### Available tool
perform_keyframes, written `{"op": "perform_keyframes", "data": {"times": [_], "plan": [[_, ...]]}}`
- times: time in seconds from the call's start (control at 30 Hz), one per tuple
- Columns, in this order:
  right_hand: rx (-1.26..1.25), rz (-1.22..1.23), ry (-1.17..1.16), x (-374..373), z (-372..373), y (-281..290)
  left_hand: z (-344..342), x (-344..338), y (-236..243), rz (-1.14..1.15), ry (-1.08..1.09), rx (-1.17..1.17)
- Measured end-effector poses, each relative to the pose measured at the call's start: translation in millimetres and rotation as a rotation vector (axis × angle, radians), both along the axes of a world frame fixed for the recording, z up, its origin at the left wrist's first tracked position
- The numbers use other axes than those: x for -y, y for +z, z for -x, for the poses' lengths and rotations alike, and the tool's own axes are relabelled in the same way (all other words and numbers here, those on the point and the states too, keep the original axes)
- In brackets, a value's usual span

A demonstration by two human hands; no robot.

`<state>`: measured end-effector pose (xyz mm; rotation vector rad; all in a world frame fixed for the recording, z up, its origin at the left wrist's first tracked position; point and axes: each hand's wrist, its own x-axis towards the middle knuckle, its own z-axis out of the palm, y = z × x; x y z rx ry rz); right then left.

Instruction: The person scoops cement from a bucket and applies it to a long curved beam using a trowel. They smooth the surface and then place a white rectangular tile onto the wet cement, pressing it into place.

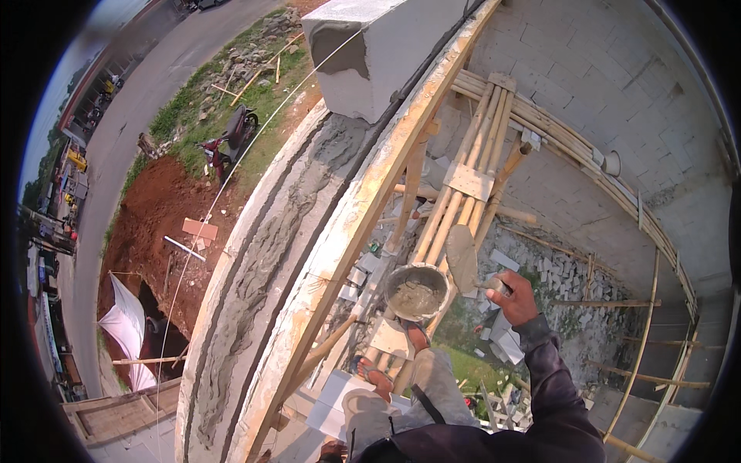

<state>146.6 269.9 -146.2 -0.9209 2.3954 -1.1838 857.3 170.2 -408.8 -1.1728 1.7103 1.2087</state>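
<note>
My right hand (pixel 519 298) is closed round the handle of a trowel (pixel 463 258), its blade coated with grey mortar. The blade hangs over bamboo poles, just right of a round bucket (pixel 417 292) holding wet mortar (pixel 415 298). At the lower edge, a small part of my left hand (pixel 333 449) shows beside my leg; its fingers are hidden. To the left runs the wall top (pixel 255 324), with a rough bed of mortar (pixel 266 262) along it. A large pale block (pixel 351 65) stands at the wall's far end, grey mortar smeared on its near face.
My feet are on a bamboo scaffold (pixel 455 204) high above rubble and broken blocks (pixel 505 339). A wooden beam (pixel 359 208) edges the wall, and a thin string (pixel 224 185) stretches along its outer side. A motorbike (pixel 230 143) stands below; a block wall (pixel 602 62) rises at right.
</note>
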Motion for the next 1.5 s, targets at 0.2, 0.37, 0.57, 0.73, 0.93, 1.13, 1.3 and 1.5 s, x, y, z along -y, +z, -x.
{"op": "perform_keyframes", "data": {"times": [0.2, 0.37, 0.57, 0.73, 0.93, 1.13, 1.3, 1.5], "plan": [[0.075, -0.032, 0.372, 109.3, 98.5, 180.2, 32.4, -36.2, -39.9, 0.218, -0.479, -0.114], [0.254, -0.170, 0.593, 239.1, 158.0, 214.4, 71.5, -53.3, -43.6, 0.186, -0.315, -0.082], [0.529, -0.015, 0.636, 294.3, 213.6, 193.9, 104.2, -60.3, -25.9, 0.142, -0.254, -0.035], [0.564, -0.077, 0.632, 240.5, 238.7, 202.8, 112.5, -63.0, -14.1, 0.120, -0.232, -0.022], [0.482, -0.171, 0.607, 209.9, 208.5, 225.8, 117.6, -65.9, -9.5, 0.135, -0.187, -0.032], [0.346, -0.210, 0.571, 281.8, 172.0, 221.0, 126.6, -59.9, -14.1, 0.127, -0.094, -0.070], [0.337, -0.140, 0.460, 291.5, 157.4, 271.5, 124.1, -67.3, -11.7, 0.273, -0.184, -0.047], [0.311, 0.172, 0.471, 290.7, 146.5, 311.1, 103.5, -99.9, -24.9, 0.339, -0.096, -0.099]]}}
